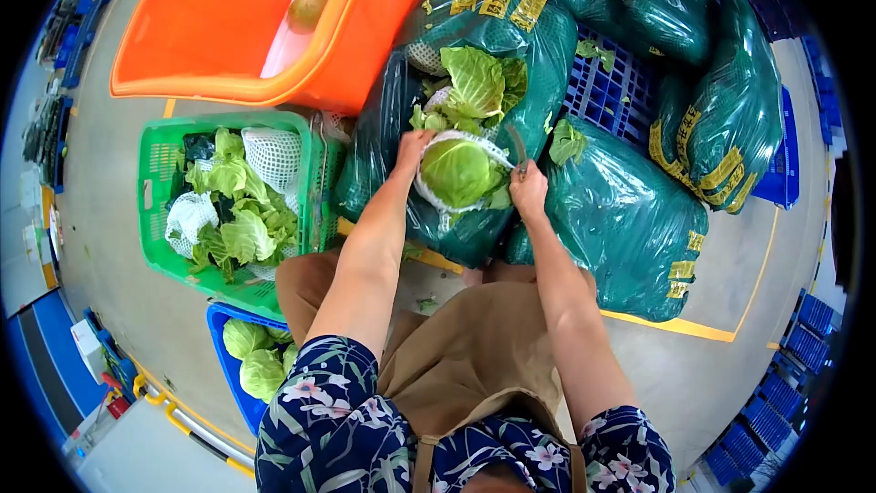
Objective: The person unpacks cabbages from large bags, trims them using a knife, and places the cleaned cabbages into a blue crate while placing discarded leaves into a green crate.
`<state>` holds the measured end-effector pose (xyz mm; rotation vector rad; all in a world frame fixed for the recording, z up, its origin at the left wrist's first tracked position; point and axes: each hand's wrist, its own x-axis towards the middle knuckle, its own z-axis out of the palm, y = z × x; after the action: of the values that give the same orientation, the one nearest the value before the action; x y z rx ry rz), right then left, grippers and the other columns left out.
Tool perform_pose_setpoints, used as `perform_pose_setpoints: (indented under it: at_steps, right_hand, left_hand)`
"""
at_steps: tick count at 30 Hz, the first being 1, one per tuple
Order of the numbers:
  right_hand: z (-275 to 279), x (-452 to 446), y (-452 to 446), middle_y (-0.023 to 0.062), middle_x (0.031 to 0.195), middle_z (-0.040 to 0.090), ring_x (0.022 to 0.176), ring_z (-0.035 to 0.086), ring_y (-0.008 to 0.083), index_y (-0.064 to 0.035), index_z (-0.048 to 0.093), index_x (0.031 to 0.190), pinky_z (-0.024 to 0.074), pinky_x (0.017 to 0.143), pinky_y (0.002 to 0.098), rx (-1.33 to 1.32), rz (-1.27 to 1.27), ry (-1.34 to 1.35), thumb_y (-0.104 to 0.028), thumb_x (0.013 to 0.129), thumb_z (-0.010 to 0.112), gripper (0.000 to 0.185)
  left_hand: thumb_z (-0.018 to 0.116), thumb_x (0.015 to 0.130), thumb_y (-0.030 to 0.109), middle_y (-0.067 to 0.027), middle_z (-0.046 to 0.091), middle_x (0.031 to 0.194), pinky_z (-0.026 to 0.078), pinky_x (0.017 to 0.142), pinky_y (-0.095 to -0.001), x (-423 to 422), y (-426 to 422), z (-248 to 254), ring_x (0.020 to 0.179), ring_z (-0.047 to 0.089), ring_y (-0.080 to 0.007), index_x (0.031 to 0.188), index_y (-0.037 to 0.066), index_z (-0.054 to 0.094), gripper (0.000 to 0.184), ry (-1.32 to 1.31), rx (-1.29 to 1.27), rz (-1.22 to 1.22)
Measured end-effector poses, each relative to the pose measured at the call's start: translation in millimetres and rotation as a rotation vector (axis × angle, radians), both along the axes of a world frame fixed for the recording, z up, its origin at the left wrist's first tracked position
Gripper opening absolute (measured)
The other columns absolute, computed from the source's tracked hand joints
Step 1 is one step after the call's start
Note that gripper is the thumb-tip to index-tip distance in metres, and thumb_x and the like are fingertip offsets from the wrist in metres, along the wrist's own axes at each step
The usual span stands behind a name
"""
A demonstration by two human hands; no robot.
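A green cabbage [456,173] sits in a white foam net [442,207] pulled partly open, on top of an opened green plastic sack [547,46]. At the cabbage's left side, my left hand [413,150] is closed on the net's edge. My right hand [527,188] is closed around a small knife with a curved blade [518,143] pointing up and away; the net's stretched edge reaches that hand too. Just beyond the cabbage lie loose outer leaves [474,82] and another netted cabbage [426,58], partly covered.
An orange bin [210,27] holding a round brownish-green vegetable [307,11] stands at upper left. Below it is a green crate [151,210] of leaves and nets, then a blue crate [222,347] of bare cabbages. Full green sacks [630,210] lie right, near a blue pallet [607,87].
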<state>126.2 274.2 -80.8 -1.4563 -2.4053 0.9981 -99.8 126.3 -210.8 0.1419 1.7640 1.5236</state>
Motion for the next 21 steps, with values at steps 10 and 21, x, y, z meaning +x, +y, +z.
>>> perform_pose_setpoints:
  at_steps: [10,21]
  right_hand:
    - [-17,-12,-6,0.0196,0.086,0.063,0.074,0.062,0.0417,-0.0038,0.052,0.089,0.0495,0.065,0.052,0.213,0.042,-0.051,-0.013,0.081,0.062,0.016]
    - [12,-34,-12,0.021,0.079,0.061,0.074,0.06,0.0429,-0.0006,0.053,0.085,0.0459,0.065,0.0514,0.261,0.029,0.221,-0.011,0.081,0.062,0.015]
  left_hand:
    - [0.063,0.088,0.036,-0.0119,0.062,0.071,0.046,0.068,-0.0389,26,-21,115,0.073,0.061,-0.0253,0.092,-0.004,0.064,0.04,0.319,-0.248,0.132]
    - [0.086,0.064,0.026,-0.0156,0.046,0.13,0.041,0.098,-0.0364,60,-53,139,0.119,0.047,-0.0257,0.14,0.004,0.029,0.098,0.092,-0.049,-0.264]
